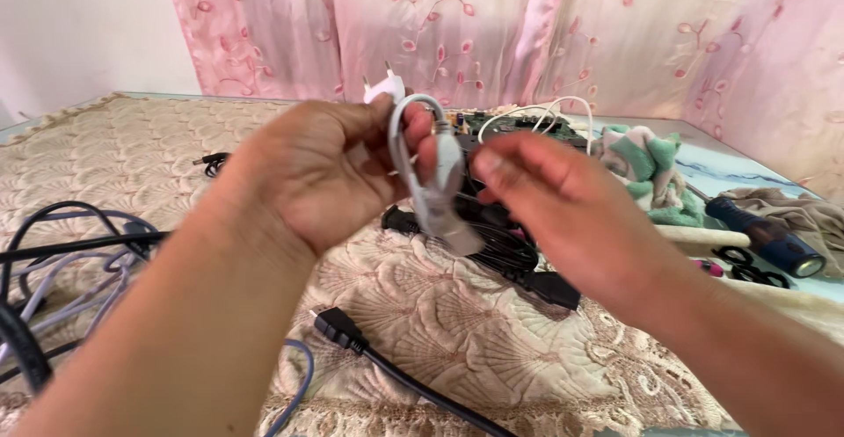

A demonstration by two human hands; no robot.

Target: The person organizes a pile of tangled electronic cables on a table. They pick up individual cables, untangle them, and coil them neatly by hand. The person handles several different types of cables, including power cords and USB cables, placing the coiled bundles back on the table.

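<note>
Near edge: black cable with a rectangular plug (338, 325) lies loose on the cream lace tablecloth (422, 314), running off toward the near right. A blue-grey cable loop (299, 384) sits just left of it.

Near left: tangle of black and pale grey cables (61, 261) heaped on the cloth, apart from the hands, seemingly a set-aside pile.

Middle, raised above the table: left hand (308, 173) clenched around a white cable (400, 138), folded into a tight loop; fingers pin the folds so the bundle cannot spring open. The cable's white two-pin plug (385, 87) sticks up above the hand. A grey-white adapter block (444, 193) hangs down from the bundle between the two hands. Right hand (563, 213) touches the block at its upper part with fingertips, thumb side blurred; whether it truly pinches or only steadies, cannot tell for sure, though it reads as a light grasp.

Beneath the hands: black cable coil and black adapter (549, 287) on the cloth.

Further back: green circuit board (510, 125) with a thin white wire (545, 112) looping over it. Small black connector (211, 163) far left.

Right side: green-and-white cloth (646, 169) crumpled, blue flashlight (774, 243), black scissor handles (747, 265) beside it.

Far: pink embroidered curtain (527, 24) backs the table.
</note>
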